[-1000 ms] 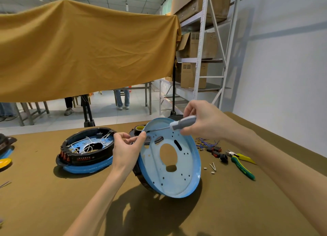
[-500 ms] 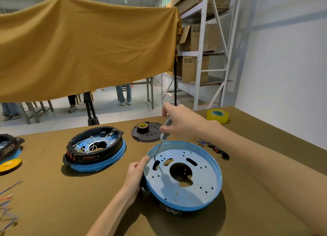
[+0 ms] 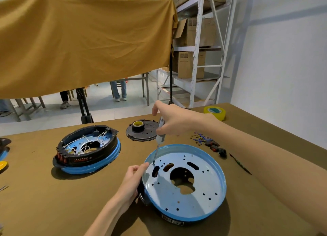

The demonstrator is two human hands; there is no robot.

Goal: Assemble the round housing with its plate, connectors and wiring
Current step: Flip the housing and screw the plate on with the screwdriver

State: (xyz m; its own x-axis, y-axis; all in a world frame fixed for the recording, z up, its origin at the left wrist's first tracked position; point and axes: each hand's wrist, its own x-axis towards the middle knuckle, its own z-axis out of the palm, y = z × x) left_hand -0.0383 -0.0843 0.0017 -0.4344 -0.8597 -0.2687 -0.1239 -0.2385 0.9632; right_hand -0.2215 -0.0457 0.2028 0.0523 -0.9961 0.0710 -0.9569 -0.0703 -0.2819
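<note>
While the right hand (image 3: pixel 174 119) gripped the screwdriver (image 3: pixel 159 135) with its tip at a hole in the round housing (image 3: pixel 184 182) lying on the desk (image 3: pixel 53 200), the left hand (image 3: pixel 131 181) only held the rim, so the tip could probably slip and scratch it.

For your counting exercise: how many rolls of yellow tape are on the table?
2: one yellow tape roll at the table's far right corner, one smaller roll on the black perforated disc. Others may be hidden.
</note>
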